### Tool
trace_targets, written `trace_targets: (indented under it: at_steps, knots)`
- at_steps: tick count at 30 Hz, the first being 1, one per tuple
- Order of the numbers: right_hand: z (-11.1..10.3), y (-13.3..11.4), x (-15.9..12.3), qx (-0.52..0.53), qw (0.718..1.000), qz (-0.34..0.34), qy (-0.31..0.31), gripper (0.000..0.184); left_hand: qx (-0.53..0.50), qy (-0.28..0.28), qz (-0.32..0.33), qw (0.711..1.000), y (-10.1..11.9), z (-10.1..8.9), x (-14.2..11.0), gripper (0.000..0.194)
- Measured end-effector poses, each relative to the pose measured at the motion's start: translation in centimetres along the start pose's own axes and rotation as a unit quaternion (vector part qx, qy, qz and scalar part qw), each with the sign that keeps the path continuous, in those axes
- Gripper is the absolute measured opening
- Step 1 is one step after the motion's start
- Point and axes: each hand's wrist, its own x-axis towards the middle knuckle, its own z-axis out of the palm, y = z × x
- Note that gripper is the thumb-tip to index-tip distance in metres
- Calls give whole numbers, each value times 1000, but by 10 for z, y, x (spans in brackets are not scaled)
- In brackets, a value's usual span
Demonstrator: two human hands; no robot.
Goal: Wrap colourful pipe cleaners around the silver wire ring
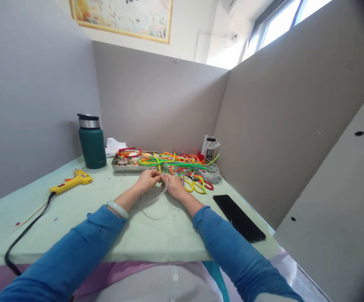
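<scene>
The left hand and right hand meet above a pale green tabletop; clock directions are read from them, twelve pointing toward the back partition. The right hand's fingers are pinched on a thin grey strand, which curves out toward seven o'clock. The left hand's fingers are bent and drawn together against the right; from where I stand, I cannot tell what they grip. A filled metal tray lies at eleven, and a tangle of coloured stems at one. At nine rests a yellow glue gun; a green bottle stands upright at ten, and a black phone lies at four.
</scene>
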Motion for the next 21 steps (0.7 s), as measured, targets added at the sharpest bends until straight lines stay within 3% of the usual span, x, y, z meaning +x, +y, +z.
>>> trace_targets:
  at_steps: [4, 10, 21]
  knots:
    - [0, -1, -1, -22, 1000, -11, -9, 45, 5, 13, -11, 1000, -5, 1, 3, 24]
    - [5, 0, -3, -66, 997, -47, 15, 17, 14, 19, -30, 999, -10, -1, 6, 24]
    - [3, 4, -3, -82, 994, -50, 54, 18, -19, -39, -97, 994, -6, -4, 0, 32]
